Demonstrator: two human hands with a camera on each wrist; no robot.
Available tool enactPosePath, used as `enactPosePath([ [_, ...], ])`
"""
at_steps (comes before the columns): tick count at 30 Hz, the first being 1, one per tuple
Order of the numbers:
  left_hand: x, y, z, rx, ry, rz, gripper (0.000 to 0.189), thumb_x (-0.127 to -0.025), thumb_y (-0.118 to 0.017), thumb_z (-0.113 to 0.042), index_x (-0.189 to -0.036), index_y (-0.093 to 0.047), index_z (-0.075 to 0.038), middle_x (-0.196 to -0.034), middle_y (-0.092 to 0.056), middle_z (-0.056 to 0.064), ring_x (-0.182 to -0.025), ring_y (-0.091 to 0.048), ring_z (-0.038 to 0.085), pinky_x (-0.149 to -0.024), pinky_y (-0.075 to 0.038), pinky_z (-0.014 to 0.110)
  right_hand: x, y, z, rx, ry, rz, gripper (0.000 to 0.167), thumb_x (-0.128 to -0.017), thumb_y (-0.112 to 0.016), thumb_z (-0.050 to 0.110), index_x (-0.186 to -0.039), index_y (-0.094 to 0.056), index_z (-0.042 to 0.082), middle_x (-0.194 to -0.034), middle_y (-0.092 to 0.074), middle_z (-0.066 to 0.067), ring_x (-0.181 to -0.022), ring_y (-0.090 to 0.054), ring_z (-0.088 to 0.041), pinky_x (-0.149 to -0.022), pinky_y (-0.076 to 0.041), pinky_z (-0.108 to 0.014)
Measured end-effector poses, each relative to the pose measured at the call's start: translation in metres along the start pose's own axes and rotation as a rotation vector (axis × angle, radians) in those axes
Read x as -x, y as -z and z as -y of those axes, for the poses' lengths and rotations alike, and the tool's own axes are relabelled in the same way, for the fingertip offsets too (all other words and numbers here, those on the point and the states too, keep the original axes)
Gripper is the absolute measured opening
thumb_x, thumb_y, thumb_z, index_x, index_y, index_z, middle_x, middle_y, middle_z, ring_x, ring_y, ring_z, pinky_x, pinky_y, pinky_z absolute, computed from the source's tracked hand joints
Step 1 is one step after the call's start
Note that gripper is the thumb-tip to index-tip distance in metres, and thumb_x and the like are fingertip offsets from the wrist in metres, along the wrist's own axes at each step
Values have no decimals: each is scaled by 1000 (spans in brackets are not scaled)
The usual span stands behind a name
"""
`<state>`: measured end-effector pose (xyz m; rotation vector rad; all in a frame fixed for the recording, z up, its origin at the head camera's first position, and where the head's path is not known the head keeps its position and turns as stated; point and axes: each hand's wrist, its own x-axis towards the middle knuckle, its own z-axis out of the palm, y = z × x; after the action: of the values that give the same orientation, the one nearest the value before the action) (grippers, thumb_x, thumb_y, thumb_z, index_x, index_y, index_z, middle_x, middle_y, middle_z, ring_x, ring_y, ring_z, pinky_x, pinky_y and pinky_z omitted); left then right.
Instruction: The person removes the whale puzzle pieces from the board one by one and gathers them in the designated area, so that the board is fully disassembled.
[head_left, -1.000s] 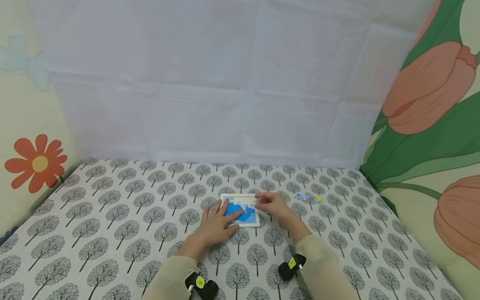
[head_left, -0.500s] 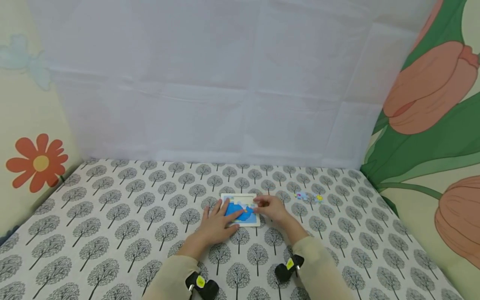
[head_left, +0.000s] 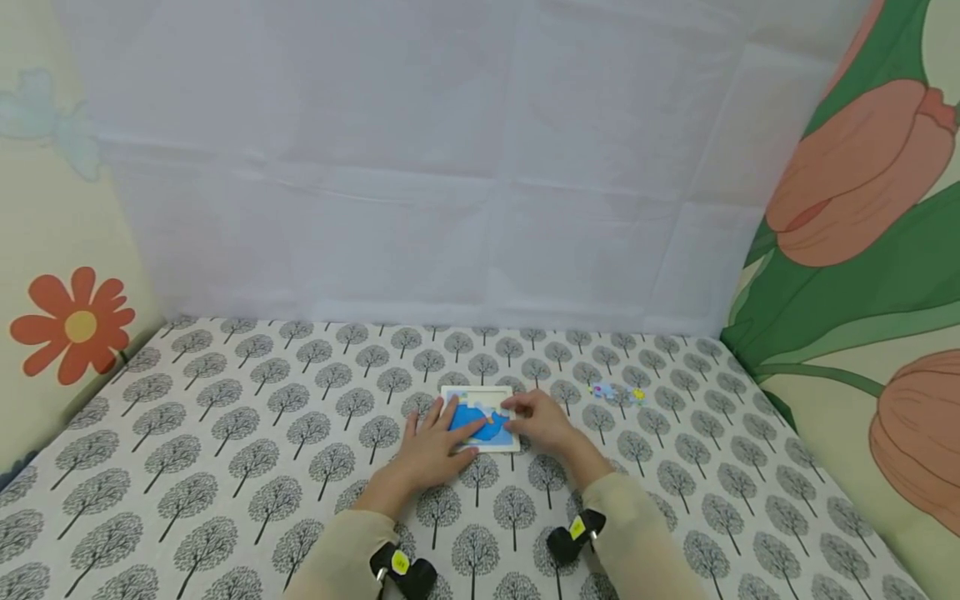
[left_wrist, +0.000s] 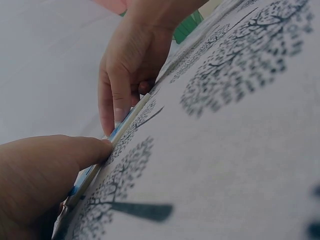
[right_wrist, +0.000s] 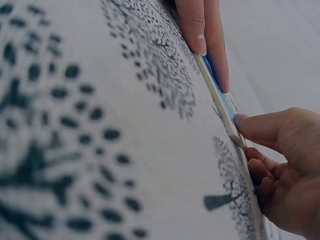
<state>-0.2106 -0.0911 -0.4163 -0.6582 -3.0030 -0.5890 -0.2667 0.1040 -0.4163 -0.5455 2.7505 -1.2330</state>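
The left hand [head_left: 431,450] comes in from the bottom left of the head frame, forearm slanting up to the right, palm down. Its fingers are straight and spread wide, lying across the left and middle of a small picture board [head_left: 480,389]. In the left wrist view its thumb reaches the board's near edge.

The right hand [head_left: 543,418] comes from the bottom right, forearm slanting up to the left, wrist bent inward. Its thumb and index finger reach the board's right side with a narrow gap between them. In the right wrist view the thumb lies on top by a corner and other fingers are curled just beside the edge; whether they pinch a piece I cannot tell.

The board lies flat on the tree-print cloth [head_left: 300,500], just below the middle of the frame. It appears wider than tall, its longer visible axis running left to right, though the slanted view foreshortens its depth. A white rim frames a blue picture, partly hidden by fingers; which way the picture faces is unclear.

Right of the board lie small loose pieces, one bluish piece [head_left: 602,391] and one yellow piece [head_left: 638,394].
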Motion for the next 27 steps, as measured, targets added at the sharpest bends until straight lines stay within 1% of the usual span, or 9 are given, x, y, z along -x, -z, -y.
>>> enactPosePath([
  [7,1,0,0,11,7,6,45,-88,-45,-37,-131,-41,-24,-140,-14,18,-126,-6,35,-94,-1,57,0,-1,0,40,6,4,24,-74,-66,10,-98,-63,6,-81,-45,-1,-71,-42,-15,-63,-38,-27],
  [14,0,0,0,14,7,1,44,-88,-45,-36,-130,-42,-23,-140,-14,19,-126,-6,35,-94,-1,57,-1,-1,3,74,-1,9,23,-75,-66,10,-97,-62,7,-81,-45,-1,-72,-42,-15,-64,-38,-28],
  [23,-1,0,0,13,5,0,44,-88,-45,-36,-130,-42,-22,-140,-14,19,-127,-6,35,-94,-1,57,0,-2,6,64,-4,-8,20,-76,-65,8,-95,-62,6,-82,-44,-3,-71,-40,-17,-63,-38,-30],
  [27,-1,0,0,15,6,2,44,-88,-46,-36,-130,-42,-22,-140,-13,19,-127,-6,35,-94,0,57,0,-3,7,61,-32,-13,18,-76,-65,9,-94,-62,8,-83,-44,-3,-73,-42,-17,-65,-38,-31],
])
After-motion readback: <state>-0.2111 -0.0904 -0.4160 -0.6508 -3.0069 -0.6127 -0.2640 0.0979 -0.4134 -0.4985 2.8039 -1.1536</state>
